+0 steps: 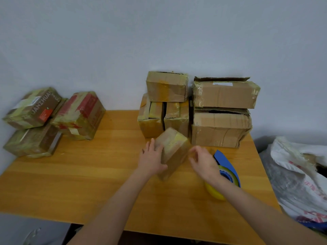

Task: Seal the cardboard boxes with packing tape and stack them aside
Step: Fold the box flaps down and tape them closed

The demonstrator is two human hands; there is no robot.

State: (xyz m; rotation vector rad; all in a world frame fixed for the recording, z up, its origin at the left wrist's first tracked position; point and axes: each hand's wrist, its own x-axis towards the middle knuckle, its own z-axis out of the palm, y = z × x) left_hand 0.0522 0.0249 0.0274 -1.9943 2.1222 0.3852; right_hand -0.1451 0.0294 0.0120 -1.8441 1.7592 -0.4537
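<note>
A small cardboard box (pixel 174 147) with yellowish tape on top stands tilted on the wooden table (pixel 88 174). My left hand (pixel 152 160) holds its left side, fingers flat along the face and thumb across the front. My right hand (pixel 201 161) is blurred just right of the box, with fingers loosely curled and nothing visible in them. Partly under my right wrist lies a blue tape dispenser (pixel 228 167) with a yellow tape roll (pixel 215 191). Behind the small box is a stack of plain boxes (pixel 166 89), with two larger boxes (pixel 223 96) to its right.
A stack of taped boxes (pixel 33 110), some with red print, stands at the table's far left against the wall. A white plastic sack (pixel 297 174) lies beyond the table's right edge. The table's front edge runs near my forearms.
</note>
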